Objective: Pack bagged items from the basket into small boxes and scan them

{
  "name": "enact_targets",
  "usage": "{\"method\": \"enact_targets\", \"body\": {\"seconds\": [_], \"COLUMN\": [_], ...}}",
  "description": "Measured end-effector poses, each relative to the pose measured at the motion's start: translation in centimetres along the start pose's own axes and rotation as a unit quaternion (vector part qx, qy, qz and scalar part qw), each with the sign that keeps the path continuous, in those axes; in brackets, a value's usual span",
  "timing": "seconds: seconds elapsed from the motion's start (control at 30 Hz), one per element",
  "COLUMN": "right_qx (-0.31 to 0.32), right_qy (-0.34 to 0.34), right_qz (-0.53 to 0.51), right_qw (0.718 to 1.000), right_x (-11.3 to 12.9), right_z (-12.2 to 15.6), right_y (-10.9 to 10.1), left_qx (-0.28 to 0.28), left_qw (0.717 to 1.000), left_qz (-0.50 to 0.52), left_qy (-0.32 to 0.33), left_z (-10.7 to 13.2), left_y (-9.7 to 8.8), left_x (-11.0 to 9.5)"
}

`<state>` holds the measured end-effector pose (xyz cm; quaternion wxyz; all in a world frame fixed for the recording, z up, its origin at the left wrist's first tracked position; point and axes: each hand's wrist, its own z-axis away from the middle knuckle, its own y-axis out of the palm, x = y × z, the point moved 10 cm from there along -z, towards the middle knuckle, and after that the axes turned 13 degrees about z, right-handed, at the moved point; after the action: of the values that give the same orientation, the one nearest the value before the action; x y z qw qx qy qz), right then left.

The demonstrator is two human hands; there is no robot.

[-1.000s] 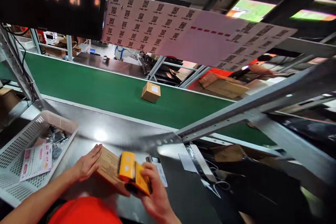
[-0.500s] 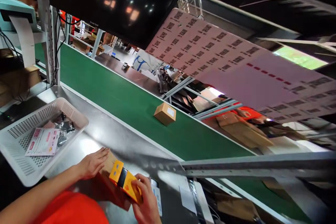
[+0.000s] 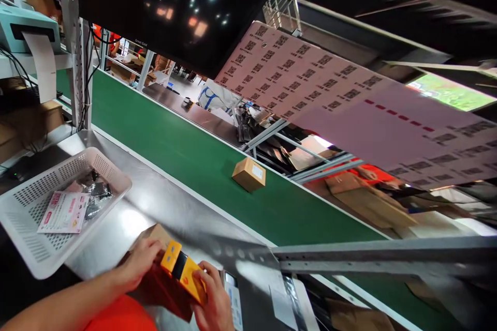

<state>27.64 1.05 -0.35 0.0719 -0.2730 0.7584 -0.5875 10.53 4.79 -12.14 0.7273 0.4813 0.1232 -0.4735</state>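
A brown cardboard box (image 3: 163, 289) stands on the metal table in front of me, partly covered by my hands. My left hand (image 3: 142, 261) lies over its near top edge with the fingers bent onto the top. My right hand (image 3: 213, 295) is wrapped round a yellow hand-held tool with a black band (image 3: 181, 269), which rests along the top of the box. It looks like a tape dispenser, but its exact kind is not clear. Right beside my right hand is a grey device with a small display (image 3: 233, 295), partly hidden.
At left is a white perforated basket (image 3: 112, 170) with a printed card and plastic packets. Beyond the table runs a green conveyor belt (image 3: 155, 129) carrying a small carton (image 3: 248, 173). A monitor (image 3: 163, 5) and a board of codes (image 3: 295, 72) hang overhead. A label printer (image 3: 29, 26) sits left.
My left hand has slid back toward me along the box top, its fingers more bent. My right hand keeps the yellow tool on the box. The carton on the belt has shifted slightly right.
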Motion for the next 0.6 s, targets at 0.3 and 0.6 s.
{"method": "enact_targets", "body": {"seconds": [0.3,0.6], "right_qx": [0.086,0.324], "right_qy": [-0.078,0.024], "right_qz": [-0.091,-0.045], "right_qw": [0.989,0.945], "right_x": [-0.4,-0.7], "right_z": [0.2,0.0], "right_y": [0.9,0.7], "left_qx": [-0.066,-0.152], "left_qw": [0.996,0.973], "left_qz": [-0.001,-0.167], "left_qy": [-0.067,0.05], "left_z": [-0.1,-3.5], "left_y": [0.1,-6.0], "left_x": [0.3,-7.8]}}
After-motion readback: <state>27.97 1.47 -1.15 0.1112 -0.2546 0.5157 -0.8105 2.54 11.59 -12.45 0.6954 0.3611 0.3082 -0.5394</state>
